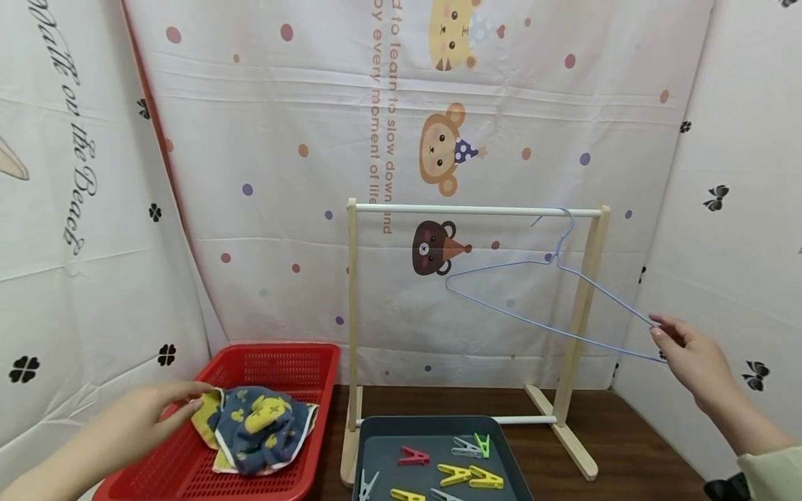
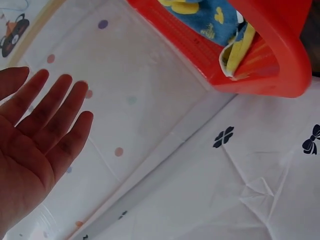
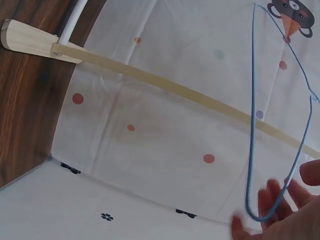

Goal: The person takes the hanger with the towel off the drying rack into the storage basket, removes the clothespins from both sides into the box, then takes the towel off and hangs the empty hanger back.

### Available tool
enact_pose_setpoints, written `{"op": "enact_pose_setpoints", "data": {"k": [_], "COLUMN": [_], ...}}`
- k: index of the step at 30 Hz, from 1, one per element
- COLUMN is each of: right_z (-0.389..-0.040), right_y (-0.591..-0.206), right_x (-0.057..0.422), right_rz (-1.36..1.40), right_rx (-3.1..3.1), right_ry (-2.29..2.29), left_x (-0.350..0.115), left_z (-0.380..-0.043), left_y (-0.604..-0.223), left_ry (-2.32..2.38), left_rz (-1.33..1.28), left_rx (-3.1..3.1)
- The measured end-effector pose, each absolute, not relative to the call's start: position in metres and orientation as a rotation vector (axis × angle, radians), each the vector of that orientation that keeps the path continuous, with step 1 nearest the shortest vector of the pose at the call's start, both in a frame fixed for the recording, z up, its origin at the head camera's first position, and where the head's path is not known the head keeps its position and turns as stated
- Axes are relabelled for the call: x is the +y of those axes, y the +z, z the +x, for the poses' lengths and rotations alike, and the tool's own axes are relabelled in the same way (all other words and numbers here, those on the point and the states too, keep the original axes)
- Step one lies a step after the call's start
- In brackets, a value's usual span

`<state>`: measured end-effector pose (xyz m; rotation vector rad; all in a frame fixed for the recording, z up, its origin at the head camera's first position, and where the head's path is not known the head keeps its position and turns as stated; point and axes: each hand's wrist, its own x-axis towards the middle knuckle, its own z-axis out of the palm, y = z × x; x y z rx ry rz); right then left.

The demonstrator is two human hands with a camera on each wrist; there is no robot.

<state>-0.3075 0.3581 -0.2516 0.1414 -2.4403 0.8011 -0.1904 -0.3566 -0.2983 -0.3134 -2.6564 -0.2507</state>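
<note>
A light blue wire hanger (image 1: 526, 319) stands tilted by the rack, its hook over the top rail. My right hand (image 1: 698, 358) pinches its right end between thumb and fingers; in the right wrist view the wire (image 3: 251, 125) runs across the fingers. Over the left side of a red basket (image 1: 326, 390), my left hand (image 1: 140, 414) hovers at the yellow edge of a crumpled blue-and-yellow cloth item (image 1: 266, 431). Its fingers look extended and spread in the left wrist view, holding nothing. Folds hide what kind of cloth item it is.
A wooden rack (image 1: 352, 313) with white rails stands on the dark brown table (image 1: 617, 435). In front, a dark grey tray (image 1: 432, 424) holds several clothespins, including a red clothespin (image 1: 413, 456) and a yellow clothespin (image 1: 485, 478). Printed cloth walls (image 1: 263, 209) enclose the table.
</note>
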Motion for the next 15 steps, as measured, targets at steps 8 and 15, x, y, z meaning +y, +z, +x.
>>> {"op": "enact_pose_setpoints", "data": {"k": [8, 15], "right_z": [-0.301, -0.293], "right_y": [-0.248, -0.251], "right_x": [0.35, 0.317], "right_rz": [0.28, 0.492], "right_rx": [-2.371, -2.311], "right_ry": [0.682, 0.614], "left_x": [-0.358, -0.339], "left_z": [-0.193, -0.198], "left_y": [-0.292, -0.276], "left_ry": [-0.226, -0.217], "left_rz": [-0.353, -0.407], "left_rx": [-2.574, -2.518]}}
